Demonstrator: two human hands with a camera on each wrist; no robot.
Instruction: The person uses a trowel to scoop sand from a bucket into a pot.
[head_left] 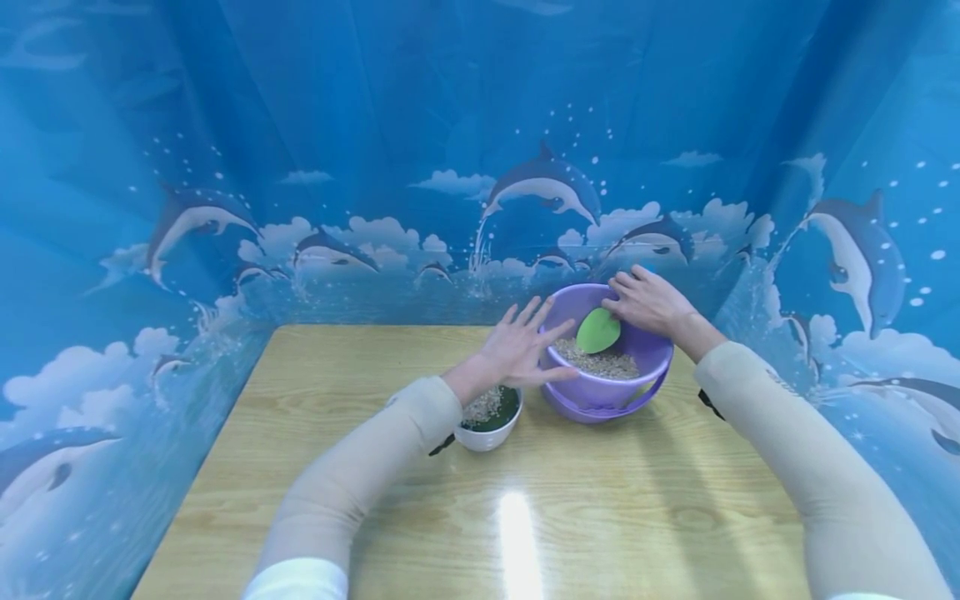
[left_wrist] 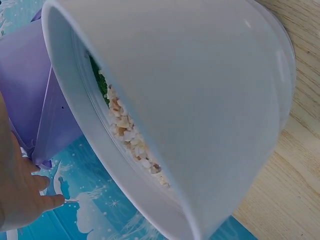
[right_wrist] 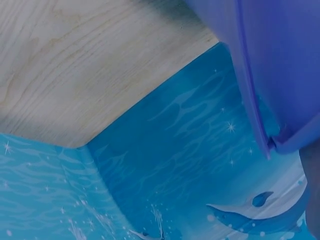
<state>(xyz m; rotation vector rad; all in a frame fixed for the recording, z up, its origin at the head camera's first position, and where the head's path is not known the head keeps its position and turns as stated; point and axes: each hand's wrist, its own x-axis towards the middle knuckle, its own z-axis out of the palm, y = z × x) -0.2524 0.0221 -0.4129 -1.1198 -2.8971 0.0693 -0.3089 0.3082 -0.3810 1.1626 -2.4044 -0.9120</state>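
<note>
A purple bucket [head_left: 600,389] stands on the table with pale gravel [head_left: 609,364] inside. My right hand [head_left: 651,302] is over its far right rim and pinches a green scoop [head_left: 599,332], whose blade slants down to the gravel. The scoop's handle is hidden behind the fingers. At the bucket's left rim is my left hand [head_left: 516,346], its fingers straight and spread, holding nothing. Below that wrist sits a white bowl [head_left: 487,439] with more gravel [head_left: 483,406] and something dark green in it. The left wrist view shows the bowl's wall [left_wrist: 215,100] close up.
The purple bucket handle [head_left: 592,414] hangs round the front of the bucket. The wooden table [head_left: 390,517] reaches back to a blue curtain [head_left: 375,100] with dolphins, which also rises on both sides.
</note>
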